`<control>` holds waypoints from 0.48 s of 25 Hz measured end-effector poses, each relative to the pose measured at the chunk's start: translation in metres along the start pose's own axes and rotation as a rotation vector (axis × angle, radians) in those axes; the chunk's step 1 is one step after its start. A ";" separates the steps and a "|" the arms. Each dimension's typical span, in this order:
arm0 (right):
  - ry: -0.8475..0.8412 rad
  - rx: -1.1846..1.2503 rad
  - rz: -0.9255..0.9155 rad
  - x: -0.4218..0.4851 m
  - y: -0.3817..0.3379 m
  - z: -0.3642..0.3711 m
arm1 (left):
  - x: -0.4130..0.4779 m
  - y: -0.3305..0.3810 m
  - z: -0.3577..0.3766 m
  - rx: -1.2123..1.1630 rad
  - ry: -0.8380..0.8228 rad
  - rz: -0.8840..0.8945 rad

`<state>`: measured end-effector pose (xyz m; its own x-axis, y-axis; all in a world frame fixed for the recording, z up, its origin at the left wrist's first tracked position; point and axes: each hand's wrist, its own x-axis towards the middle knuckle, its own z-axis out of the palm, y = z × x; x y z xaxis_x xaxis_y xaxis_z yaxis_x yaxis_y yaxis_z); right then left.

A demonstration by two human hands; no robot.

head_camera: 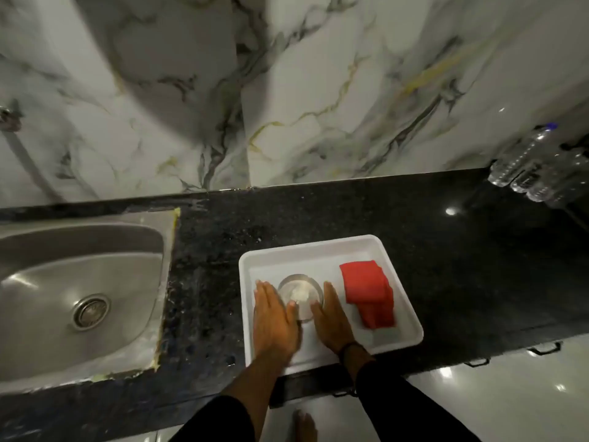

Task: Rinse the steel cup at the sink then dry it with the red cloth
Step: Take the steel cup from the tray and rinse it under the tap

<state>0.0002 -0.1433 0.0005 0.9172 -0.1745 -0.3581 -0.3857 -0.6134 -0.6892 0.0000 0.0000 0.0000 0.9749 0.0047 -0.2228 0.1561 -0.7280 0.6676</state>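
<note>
The steel cup [299,293] stands upright in a white tray [318,247] on the dark counter. My left hand [274,320] lies flat on its left side and my right hand [331,320] on its right, both thumbs touching the cup's near rim. Fingers are stretched out, not wrapped around the cup. A folded red cloth [368,295] lies in the tray's right half, just right of my right hand. The steel sink [79,282] with its round drain [90,312] is set into the counter at the left.
Clear plastic water bottles [535,167] stand at the counter's back right corner. A marble wall rises behind the counter. A tap fitting [8,118] shows at the far left wall. The counter's front edge runs below the tray, with floor tiles and my foot beneath.
</note>
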 end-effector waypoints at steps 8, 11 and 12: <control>0.058 0.373 0.183 0.027 -0.003 0.008 | 0.022 0.046 0.034 -0.302 0.064 -0.446; 0.068 0.462 0.193 0.023 -0.008 -0.002 | 0.021 0.052 0.032 -0.411 0.133 -0.488; 0.083 0.501 0.180 0.020 -0.013 -0.005 | 0.018 0.051 0.029 -0.454 0.173 -0.494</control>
<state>0.0239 -0.1429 0.0052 0.8294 -0.3159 -0.4608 -0.5187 -0.1289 -0.8452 0.0209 -0.0574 0.0093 0.7776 0.3989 -0.4860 0.6028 -0.2530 0.7567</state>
